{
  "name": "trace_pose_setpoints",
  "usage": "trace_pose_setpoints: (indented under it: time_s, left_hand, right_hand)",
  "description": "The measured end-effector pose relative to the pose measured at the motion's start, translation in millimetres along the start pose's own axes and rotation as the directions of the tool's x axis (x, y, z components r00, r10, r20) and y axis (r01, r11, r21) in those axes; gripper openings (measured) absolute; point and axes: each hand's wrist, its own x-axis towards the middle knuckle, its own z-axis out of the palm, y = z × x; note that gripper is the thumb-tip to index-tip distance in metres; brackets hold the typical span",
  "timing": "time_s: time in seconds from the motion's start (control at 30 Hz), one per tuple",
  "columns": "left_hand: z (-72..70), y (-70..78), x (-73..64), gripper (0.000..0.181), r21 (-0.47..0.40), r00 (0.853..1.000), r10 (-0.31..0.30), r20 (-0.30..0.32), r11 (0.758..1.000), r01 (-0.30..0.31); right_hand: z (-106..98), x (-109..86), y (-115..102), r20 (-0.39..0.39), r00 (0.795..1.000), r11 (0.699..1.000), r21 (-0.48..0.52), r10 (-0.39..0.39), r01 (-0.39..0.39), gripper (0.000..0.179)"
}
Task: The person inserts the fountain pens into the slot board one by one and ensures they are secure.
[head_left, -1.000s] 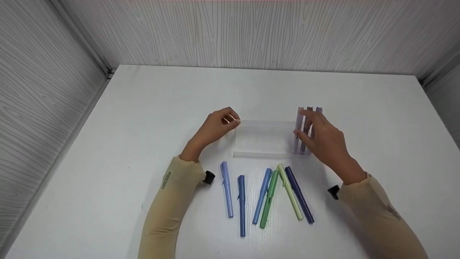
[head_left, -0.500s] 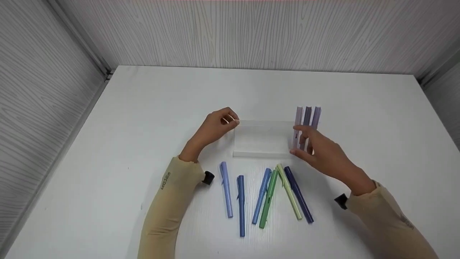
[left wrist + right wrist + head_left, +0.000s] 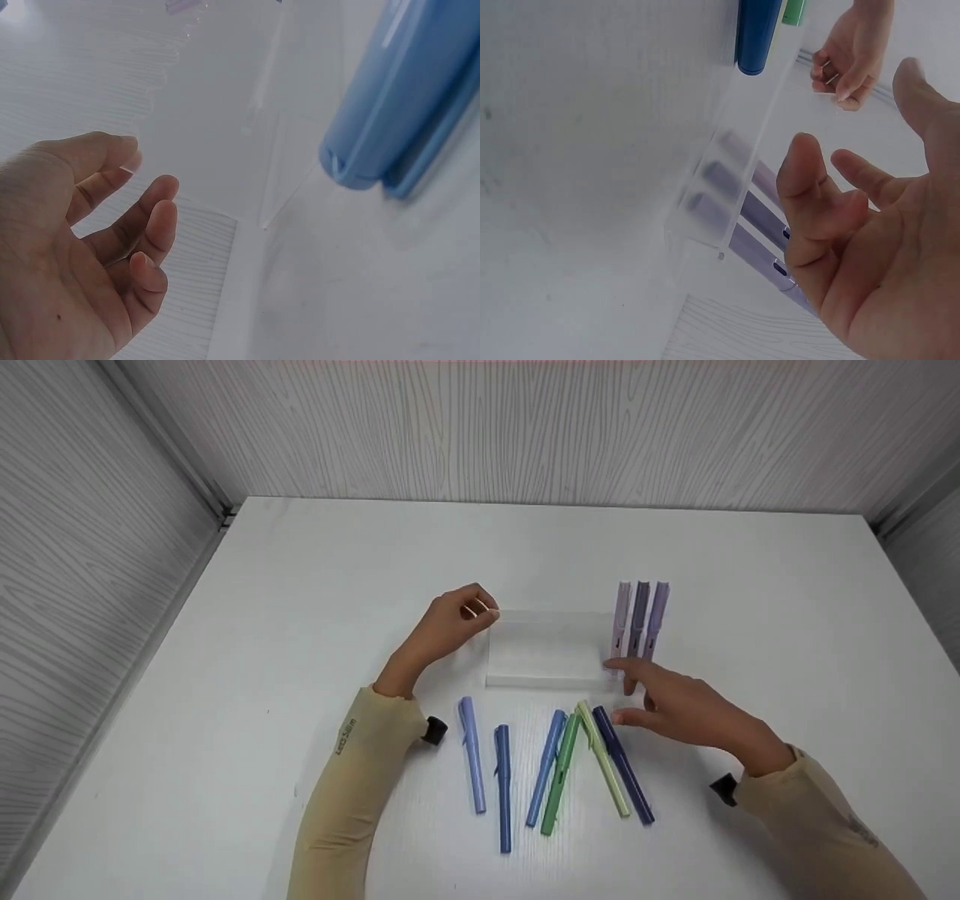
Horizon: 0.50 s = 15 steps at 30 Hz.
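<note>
Pale wood-grain panels (image 3: 450, 435) rise behind a white worktop (image 3: 360, 555), where we see a clear holder (image 3: 551, 649) pinched at its left corner between thumb and forefinger of a person's left hand (image 3: 454, 619). Our left-wrist view alone shows that hand's remaining fingers loosely bent beside the thin, see-through sheet. Three slim purple-toned pens (image 3: 638, 611) sit side by side at the holder's right end; only the right-wrist view gives us their lower ends, blurred behind a translucent lip. Near them, the right hand (image 3: 686, 701) has its fingers apart; whether a fingertip touches the holder, we cannot tell. Closer to us lie a periwinkle pen (image 3: 472, 754), two blue pens (image 3: 504, 787), a green pen (image 3: 561, 776), a pale lime pen (image 3: 606, 761) and a navy pen (image 3: 626, 769), all smooth-barrelled.
</note>
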Motion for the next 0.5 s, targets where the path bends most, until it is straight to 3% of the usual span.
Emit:
trace_pose_setpoints:
  time_s: [0.2,0.5]
  left_hand:
    - [1.0,0.6,0.3,0.018,-0.005,1.0,0.005,-0.002,1.0,-0.005]
    - [1.5,-1.3,0.8,0.018,-0.012,1.0,0.021,-0.002,1.0,-0.021]
  right_hand:
    - [1.9,0.2,1.5,0.105,0.994,0.999,0.022,0.024,-0.026,0.08]
    - [7.0,1.9,1.9,0.201,0.979,0.999,0.02,0.023,-0.028,0.086]
